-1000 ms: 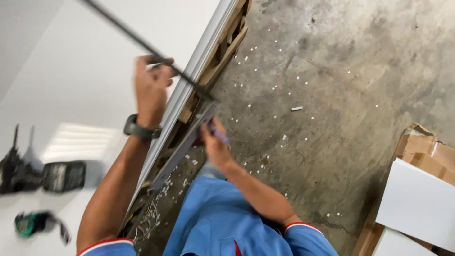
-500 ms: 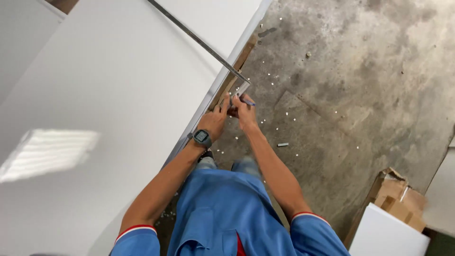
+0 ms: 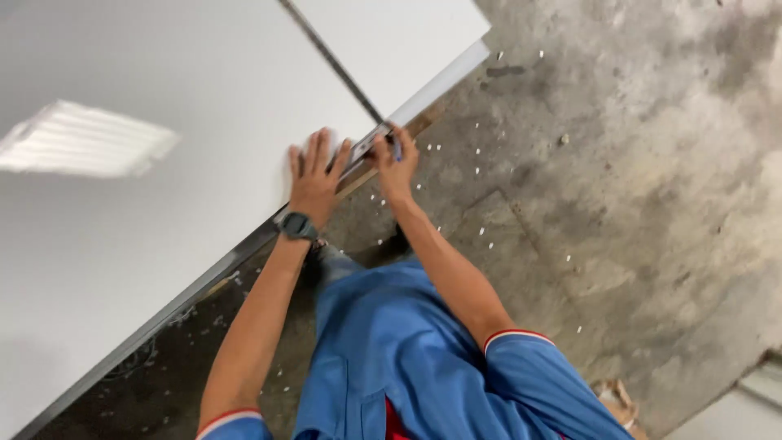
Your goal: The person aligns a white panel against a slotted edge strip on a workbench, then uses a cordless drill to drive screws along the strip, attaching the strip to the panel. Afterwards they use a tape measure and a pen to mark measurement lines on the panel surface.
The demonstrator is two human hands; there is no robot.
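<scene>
A large white board (image 3: 163, 228) lies flat, with its edge running diagonally. Across it lies a long metal square ruler (image 3: 334, 61), whose end reaches the board's edge. My left hand (image 3: 316, 173), a dark watch on its wrist, lies flat with fingers spread on the board beside the ruler's end and touches it. Pinched in my right hand (image 3: 395, 161) is a blue pen (image 3: 397, 151), at the ruler's end on the board's edge. The two hands are almost touching.
A bare concrete floor (image 3: 619, 187) strewn with small white chips lies to the right of the board. A dark frame (image 3: 204, 285) shows under the board's edge. A cardboard box corner (image 3: 615, 399) and a white panel (image 3: 733, 415) sit at the bottom right.
The ruler came down from a raised, tilted position onto the board. My left hand let go its grip and spread flat. The view swung along the board toward its corner.
</scene>
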